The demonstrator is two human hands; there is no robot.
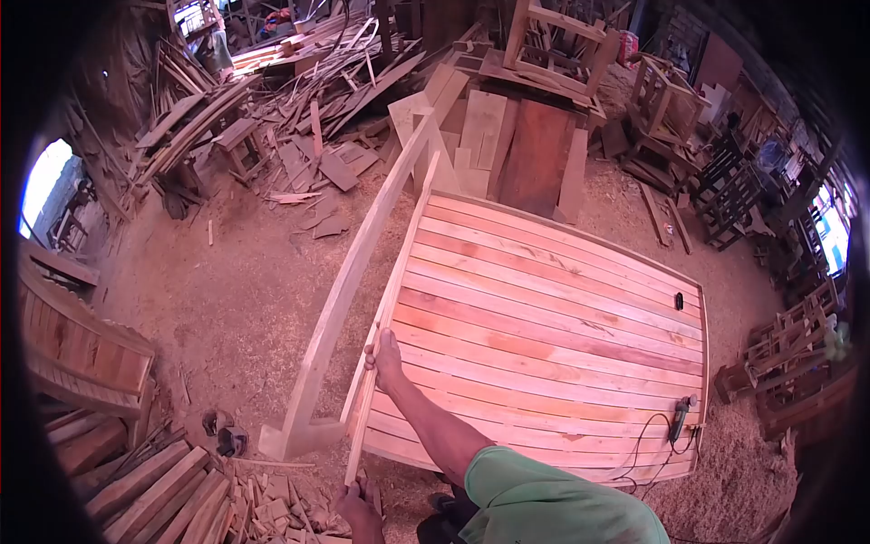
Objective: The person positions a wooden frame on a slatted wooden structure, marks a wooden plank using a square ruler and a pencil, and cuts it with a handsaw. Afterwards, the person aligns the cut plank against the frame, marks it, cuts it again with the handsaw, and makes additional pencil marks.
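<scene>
My right hand [386, 361] reaches out along the left edge of a large slatted wood panel [544, 326], fingers wrapped round a narrow wooden strip [361, 426]. Nearer to me, my left hand [361, 506] is closed at the strip's near end; part of this hand is cut off by the frame's bottom. A long pale wood frame piece [353, 272] stands just left of the panel. On the panel's right side lies a corded power tool [680, 419], its cable looping over the slats. A small black object [679, 301] lies farther up.
Piled boards and offcuts [326, 163] fill the back left. Flat boards [539, 159] and unfinished wooden frames [562, 45] stand behind the panel. Stacked timber [163, 490] lies at lower left beside a slatted piece [91, 349]. Dark chair frames [729, 190] are on the right.
</scene>
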